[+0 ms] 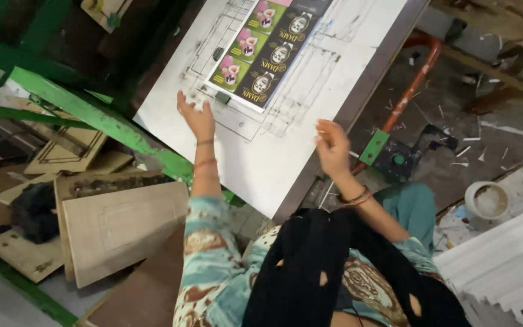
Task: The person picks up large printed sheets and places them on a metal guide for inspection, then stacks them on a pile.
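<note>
- White, flat work board, marked with faint drawn outlines, slopes across a green metal frame.
- Printed sheet, with rows of green and black labels, lies flat near the board's upper end.
- Left hand rests on the board just beside the sheet's lower corner, fingers spread open, gripping nothing.
- Right hand hovers over the board's right edge, blurred, fingers loosely curled and holding nothing.
- Wooden panels lie stacked below the frame; a pale round container sits on the floor at right.
</note>
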